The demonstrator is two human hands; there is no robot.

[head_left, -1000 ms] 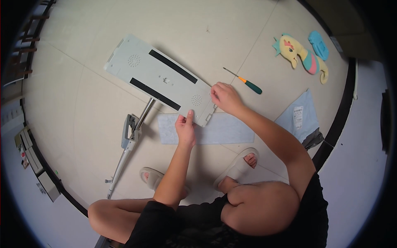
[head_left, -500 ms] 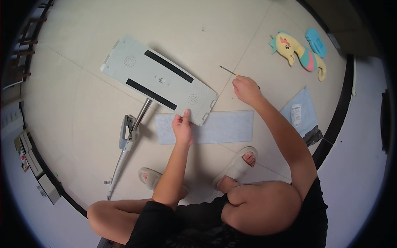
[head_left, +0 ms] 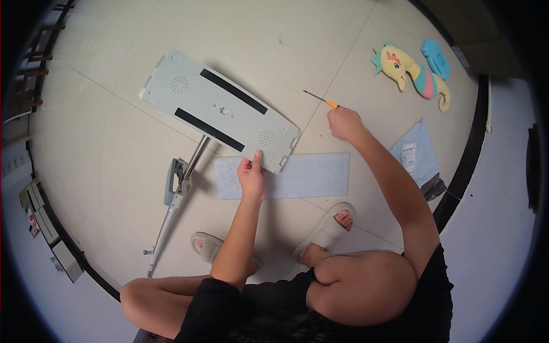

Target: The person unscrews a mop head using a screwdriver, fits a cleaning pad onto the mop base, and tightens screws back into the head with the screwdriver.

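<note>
My left hand pinches the near right corner of a flat mop head, thumb on top and fingers beneath. The head is a pale grey rectangular plate, tilted across the view, with two black strips, round clusters of small holes and a small slot at its middle. A metal pole runs from under its near edge to a grey jointed handle. To the right of the plate, my right hand is closed around a screwdriver. Its orange handle is partly hidden in the fist; the thin shaft points up and left, apart from the plate.
A pale blue-grey mop pad lies on the tiled floor below the plate. At the right are a seahorse plush toy, a blue plastic object and a light blue mailing bag. My sandalled feet stand nearby.
My right hand has shifted slightly to the right, and more of the screwdriver's orange handle shows. The left hand and mop head have hardly moved.
</note>
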